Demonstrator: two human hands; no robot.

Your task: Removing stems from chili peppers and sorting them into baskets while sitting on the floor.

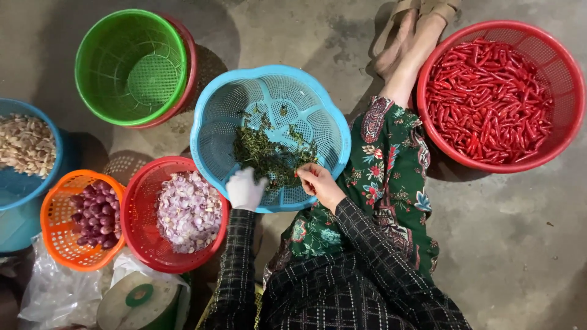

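My left hand point(246, 189), in a white glove, rests on the near rim of a light blue perforated basket point(214, 131) and touches the pile of green stems point(269, 156) inside it. My bare right hand point(318, 182) is over the same rim, fingers pinched on something small and red that may be a chilli; it is too small to tell. A big red basket point(568, 91) full of red chillies point(489, 101) stands at the right, beside my outstretched leg in flowered cloth.
A green basket point(131, 64) nested in a red one is at the upper left. A red basket of peeled shallots point(188, 211), an orange basket of unpeeled shallots point(95, 214), and a blue basket of garlic cloves point(24, 143) stand left. A scale point(140, 300) sits below.
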